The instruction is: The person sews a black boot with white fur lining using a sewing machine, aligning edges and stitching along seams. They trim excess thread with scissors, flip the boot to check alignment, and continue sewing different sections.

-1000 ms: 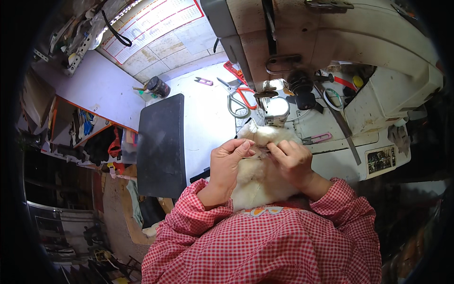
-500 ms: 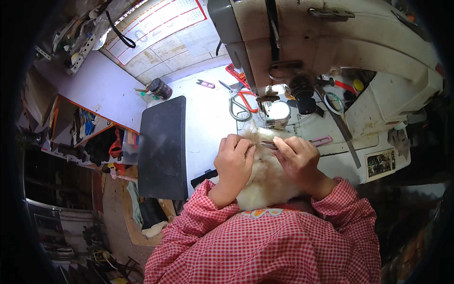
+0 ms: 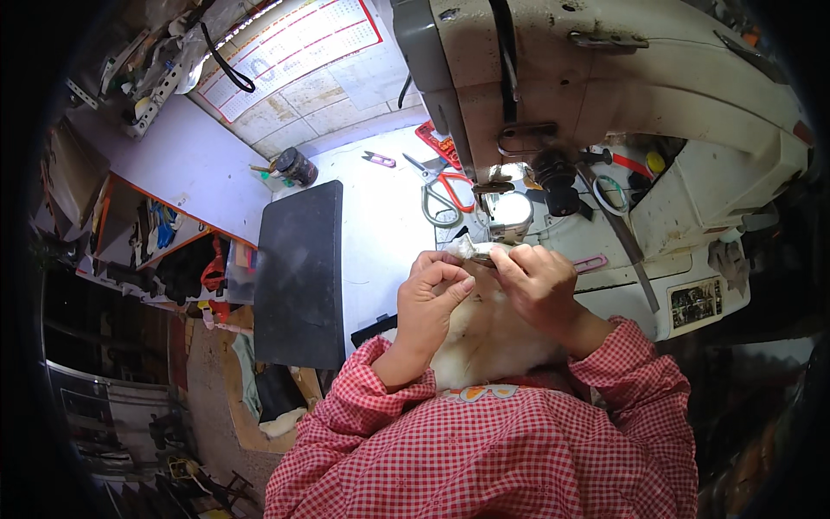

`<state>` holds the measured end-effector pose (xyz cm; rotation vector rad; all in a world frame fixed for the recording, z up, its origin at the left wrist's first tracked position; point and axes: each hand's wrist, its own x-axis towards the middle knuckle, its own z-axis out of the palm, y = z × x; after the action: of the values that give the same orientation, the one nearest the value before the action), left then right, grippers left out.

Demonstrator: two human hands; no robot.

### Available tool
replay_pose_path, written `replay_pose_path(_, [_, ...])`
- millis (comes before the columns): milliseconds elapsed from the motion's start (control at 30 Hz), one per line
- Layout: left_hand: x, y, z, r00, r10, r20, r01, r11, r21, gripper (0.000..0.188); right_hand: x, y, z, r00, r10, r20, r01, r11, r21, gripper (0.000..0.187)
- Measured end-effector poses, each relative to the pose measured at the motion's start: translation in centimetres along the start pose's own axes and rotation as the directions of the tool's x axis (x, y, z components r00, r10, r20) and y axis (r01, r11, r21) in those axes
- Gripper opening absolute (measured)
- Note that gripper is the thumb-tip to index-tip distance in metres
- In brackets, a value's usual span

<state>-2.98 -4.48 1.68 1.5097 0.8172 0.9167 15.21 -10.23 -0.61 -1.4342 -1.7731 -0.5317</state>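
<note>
A cream fur piece [image 3: 493, 342] lies across my lap side of the table, below the sewing machine head. My left hand [image 3: 432, 298] is at its left edge, thumb and forefinger pinched together; what lies between the fingertips is too small to make out. My right hand [image 3: 540, 281] is closed at the upper right of the fur, its fingers around a small dark metal tool [image 3: 486, 261] that is mostly hidden. Between both hands a pale tuft of the fur's edge [image 3: 467, 248] stands folded up, just in front of the needle area.
A sewing machine [image 3: 605, 86] looms at upper right. Grey-handled and orange-handled scissors [image 3: 441, 203], pink snips [image 3: 379, 160] and a dark jar [image 3: 296, 166] stand or lie on the white table. A black board [image 3: 298, 277] is to the left; a pink-handled tool [image 3: 590, 264] lies at right.
The fur's upper edge has been folded up between my hands. My left fingers have turned, thumb now raised, and the metal tool in my right hand is less visible.
</note>
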Motion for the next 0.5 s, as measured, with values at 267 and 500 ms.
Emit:
replay_pose_path(267, [-0.5, -0.1, -0.3, 0.998, 0.061, 0.004, -0.061, 0.987, 0.15, 0.01, 0.2, -0.4, -0.2, 1.0, 0.028, 0.01, -0.029, 0.997, 0.065, 0.033])
replay_pose_path(500, [4.4, 2.1, -6.8, 0.811, 0.488, -0.322, -0.108, 0.667, 0.737, 0.028, -2.0, 1.0, -1.3, 0.971, 0.239, -0.027, -0.226, 0.944, 0.238, 0.03])
